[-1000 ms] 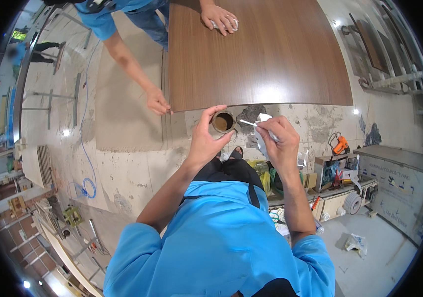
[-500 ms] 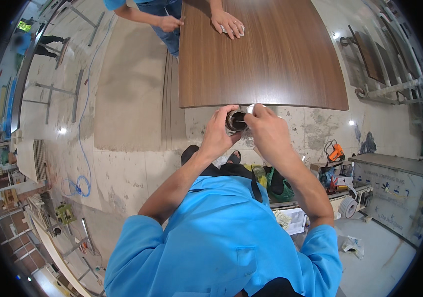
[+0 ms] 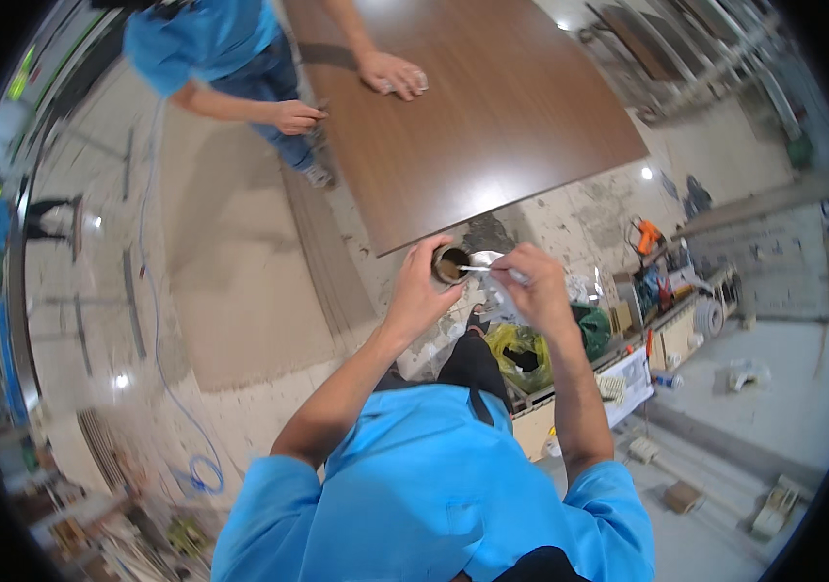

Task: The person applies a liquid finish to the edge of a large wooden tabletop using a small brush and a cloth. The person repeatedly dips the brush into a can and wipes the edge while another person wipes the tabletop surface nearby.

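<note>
My left hand (image 3: 414, 296) is wrapped round a small open can (image 3: 440, 264), tilted so that its dark rim and brownish inside show. The fingers of my right hand (image 3: 541, 289) pinch a thin pale stick (image 3: 478, 269), its tip at the mouth of the can. What sits on the tip is too small to tell. A shiny silvery round piece (image 3: 485, 258) shows just behind the stick, perhaps a lid; whether my right hand also holds it is unclear. Both hands are just short of the near edge of a brown wood-grain panel (image 3: 473, 116).
Across the panel a co-worker's hand (image 3: 392, 74) presses a white wad on its surface. A yellow bag (image 3: 516, 351) and a green bag (image 3: 591, 330) lie right of my legs, beside a cluttered cart (image 3: 662, 339). An orange power tool (image 3: 645, 237) and a blue hose (image 3: 158, 320) are farther out.
My view has turned, and I stand farther right along the panel's edge. My right hand has drawn back from the can, showing more of the stick. The co-worker's hand still rests on the panel.
</note>
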